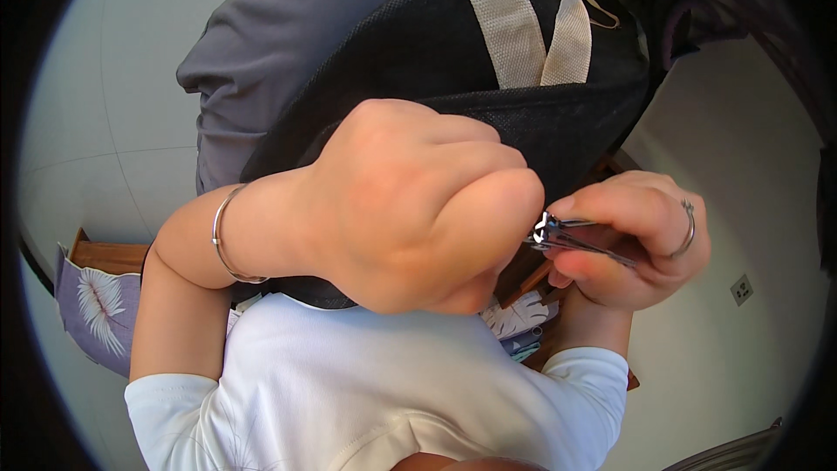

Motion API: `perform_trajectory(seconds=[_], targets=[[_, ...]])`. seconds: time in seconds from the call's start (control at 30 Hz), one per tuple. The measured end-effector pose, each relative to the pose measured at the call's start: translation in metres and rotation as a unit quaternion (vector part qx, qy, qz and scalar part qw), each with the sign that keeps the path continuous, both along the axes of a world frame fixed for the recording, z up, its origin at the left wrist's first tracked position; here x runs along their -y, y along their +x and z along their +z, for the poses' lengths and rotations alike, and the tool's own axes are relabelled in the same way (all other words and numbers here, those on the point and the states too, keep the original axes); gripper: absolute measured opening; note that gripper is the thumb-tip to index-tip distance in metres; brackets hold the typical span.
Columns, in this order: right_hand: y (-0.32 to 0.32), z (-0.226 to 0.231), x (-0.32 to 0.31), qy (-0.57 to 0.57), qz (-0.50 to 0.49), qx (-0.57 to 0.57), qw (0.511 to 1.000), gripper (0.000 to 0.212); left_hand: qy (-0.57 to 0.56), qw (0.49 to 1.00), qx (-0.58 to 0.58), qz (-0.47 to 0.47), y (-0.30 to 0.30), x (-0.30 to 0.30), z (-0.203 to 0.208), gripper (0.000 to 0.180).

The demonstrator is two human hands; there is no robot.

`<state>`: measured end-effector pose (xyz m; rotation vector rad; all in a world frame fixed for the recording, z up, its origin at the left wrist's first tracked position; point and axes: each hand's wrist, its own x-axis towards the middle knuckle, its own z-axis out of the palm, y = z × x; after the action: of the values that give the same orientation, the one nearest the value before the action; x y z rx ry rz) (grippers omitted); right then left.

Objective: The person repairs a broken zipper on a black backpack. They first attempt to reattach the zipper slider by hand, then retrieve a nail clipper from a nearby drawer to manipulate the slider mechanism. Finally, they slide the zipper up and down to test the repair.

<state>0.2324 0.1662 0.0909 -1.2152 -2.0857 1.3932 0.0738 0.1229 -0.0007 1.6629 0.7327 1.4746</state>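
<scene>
My right hand [647,235] grips a silver nail clipper [547,231] between the thumb and fingers, its two metal arms slightly apart. The clipper's head meets the edge of my left hand [418,209], at the curled fingers. That hand is closed like a fist, its back turned up toward me. Its fingertips and palm are out of sight, so the exact nail at the clipper's jaws cannot be seen. A thin silver bangle [220,240] circles my left wrist, and a ring [689,225] sits on a right-hand finger.
Below my hands lies a black fabric bag [384,78] with cream straps [510,17], beside my grey-trousered leg [270,52]. A purple leaf-print cloth [100,314] covers wooden furniture at left. A wall socket [741,290] is at right.
</scene>
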Motion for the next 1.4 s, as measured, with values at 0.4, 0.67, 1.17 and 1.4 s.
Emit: perform_trajectory(seconds=[0.4,0.67,1.17,1.4], targets=[[0.005,-0.006,-0.004,-0.137,-0.034,-0.092,0.986,0.024,-0.026,0.998,0.050,-0.021,0.003,-0.001,0.000,0.022],[-0.003,-0.006,0.005,-0.276,-0.113,-0.165,0.940,0.016,-0.086,0.990,0.079,-0.081,-0.007,0.000,0.003,0.032],[-0.014,-0.004,0.003,-0.383,-0.158,-0.206,0.887,0.013,-0.198,0.945,0.221,-0.137,-0.012,0.000,0.005,0.020],[-0.021,-0.004,0.001,-0.348,-0.188,-0.164,0.904,0.028,-0.365,0.832,0.341,-0.241,-0.022,-0.001,0.010,0.035]])
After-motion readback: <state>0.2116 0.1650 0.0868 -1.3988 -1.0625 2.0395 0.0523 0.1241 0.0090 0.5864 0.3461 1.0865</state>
